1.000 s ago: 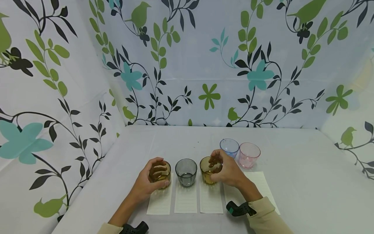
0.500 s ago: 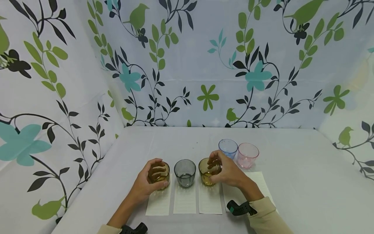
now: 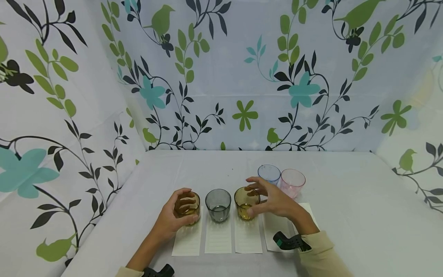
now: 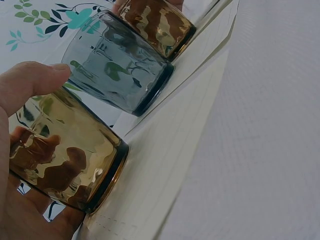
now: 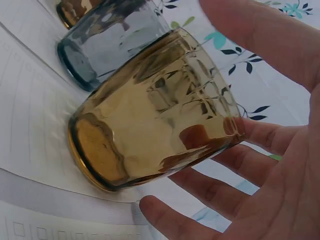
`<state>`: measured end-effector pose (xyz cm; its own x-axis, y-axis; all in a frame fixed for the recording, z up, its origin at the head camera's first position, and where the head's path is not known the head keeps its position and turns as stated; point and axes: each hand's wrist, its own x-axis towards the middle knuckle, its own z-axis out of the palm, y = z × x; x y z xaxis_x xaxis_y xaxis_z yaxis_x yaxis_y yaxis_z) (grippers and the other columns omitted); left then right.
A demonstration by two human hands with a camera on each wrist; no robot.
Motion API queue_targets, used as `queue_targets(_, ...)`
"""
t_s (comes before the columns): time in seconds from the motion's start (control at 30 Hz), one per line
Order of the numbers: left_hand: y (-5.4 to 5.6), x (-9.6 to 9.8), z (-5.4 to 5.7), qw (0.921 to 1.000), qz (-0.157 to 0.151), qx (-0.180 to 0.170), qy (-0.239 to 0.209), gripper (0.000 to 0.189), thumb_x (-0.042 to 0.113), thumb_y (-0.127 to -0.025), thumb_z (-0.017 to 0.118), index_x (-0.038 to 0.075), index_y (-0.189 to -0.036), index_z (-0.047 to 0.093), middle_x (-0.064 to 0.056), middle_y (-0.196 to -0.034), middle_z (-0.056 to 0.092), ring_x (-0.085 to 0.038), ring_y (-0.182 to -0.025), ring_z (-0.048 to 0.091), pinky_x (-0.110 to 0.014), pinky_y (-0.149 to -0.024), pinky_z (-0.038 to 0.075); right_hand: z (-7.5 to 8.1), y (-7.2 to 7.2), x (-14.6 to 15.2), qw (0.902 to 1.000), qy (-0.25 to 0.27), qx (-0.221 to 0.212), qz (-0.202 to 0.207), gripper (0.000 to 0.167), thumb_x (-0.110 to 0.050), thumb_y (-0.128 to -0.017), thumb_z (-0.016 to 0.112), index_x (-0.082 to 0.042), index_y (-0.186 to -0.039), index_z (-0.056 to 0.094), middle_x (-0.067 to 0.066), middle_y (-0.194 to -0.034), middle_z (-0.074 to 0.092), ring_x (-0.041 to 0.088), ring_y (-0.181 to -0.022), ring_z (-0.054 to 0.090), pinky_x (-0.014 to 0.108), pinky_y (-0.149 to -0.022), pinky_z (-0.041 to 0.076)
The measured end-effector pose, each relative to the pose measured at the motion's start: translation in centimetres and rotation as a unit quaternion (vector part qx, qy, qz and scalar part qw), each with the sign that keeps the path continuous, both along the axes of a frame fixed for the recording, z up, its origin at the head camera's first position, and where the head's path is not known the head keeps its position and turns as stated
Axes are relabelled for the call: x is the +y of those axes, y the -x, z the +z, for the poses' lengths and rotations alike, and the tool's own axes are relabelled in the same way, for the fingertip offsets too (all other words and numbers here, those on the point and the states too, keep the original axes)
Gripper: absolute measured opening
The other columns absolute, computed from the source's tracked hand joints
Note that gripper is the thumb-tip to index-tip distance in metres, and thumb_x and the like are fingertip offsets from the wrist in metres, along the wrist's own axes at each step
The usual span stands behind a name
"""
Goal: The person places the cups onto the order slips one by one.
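1. Backdrop (image 3: 214, 65) of white fabric, printed with green birds, dark leaves and turquoise flowers; hung behind the table, probably to screen off surroundings.
2. Flat white-covered table (image 3: 353, 223), bearing everything below.
3. Left hand (image 3: 169, 220), curled round an amber tapering glass tumbler (image 4: 70, 150) at the row's left end, thumb nearer and fingers behind, likely for steadiness.
4. Right hand (image 3: 277, 202), fingers spread loosely about a second amber glass tumbler (image 5: 155, 115) at the row's right end, likely for guiding (firm contact impossible to tell).
5. Lined cream paper strips (image 3: 248, 240), laid side by side, far ends beneath the row, perhaps as spot markers.
6. Smoky grey glass tumbler (image 3: 218, 204), upright between the amber pair, untouched.
7. Clear blue glass tumbler (image 3: 269, 174) and pale pink glass tumbler (image 3: 292, 184), farther back, just beside each other, perhaps for elbow room.
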<state>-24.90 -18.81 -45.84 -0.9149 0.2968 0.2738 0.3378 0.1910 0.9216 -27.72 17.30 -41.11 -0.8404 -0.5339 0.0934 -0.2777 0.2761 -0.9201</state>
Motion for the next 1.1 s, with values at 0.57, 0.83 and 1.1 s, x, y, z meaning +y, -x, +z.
queue_targets(0.57, 0.0, 0.0, 0.0, 1.0000, -0.001, 0.002, 0.001, 0.073, 0.008, -0.085, 0.080, 0.018, -0.147, 0.043, -0.014, -0.134, 0.057, -0.038, -0.123, 0.055, -0.035, -0.101, 0.049, 2.4, -0.5, 1.9, 0.9881, -0.022, 0.126, -0.086, 0.059, -0.026, -0.096, 0.070, -0.011, -0.148, 0.046, 0.015, -0.151, 0.050, 0.040, -0.139, 0.046, 0.070, -0.102, 0.041)
queue_targets(0.83, 0.1, 0.0, -0.1, 0.9999, -0.006, 0.008, -0.003, 0.073, 0.007, -0.085, 0.080, 0.017, -0.147, 0.042, -0.015, -0.134, 0.056, -0.038, -0.123, 0.055, -0.034, -0.102, 0.049, 3.1, -0.7, 2.1, 0.9773, -0.051, 0.151, -0.140, 0.062, -0.031, -0.099, 0.067, -0.011, -0.152, 0.040, 0.016, -0.154, 0.045, 0.038, -0.142, 0.043, 0.067, -0.102, 0.043)
queue_targets(1.1, 0.1, 0.0, -0.1, 1.0000, -0.007, 0.006, -0.004, 0.073, 0.007, -0.085, 0.079, 0.015, -0.147, 0.042, -0.016, -0.134, 0.056, -0.039, -0.123, 0.055, -0.034, -0.101, 0.050, 3.0, -0.4, 2.0, 0.9665, -0.071, 0.136, -0.206, 0.077, -0.040, -0.101, 0.063, -0.008, -0.159, 0.023, 0.015, -0.165, 0.028, 0.041, -0.148, 0.031, 0.069, -0.113, 0.027)
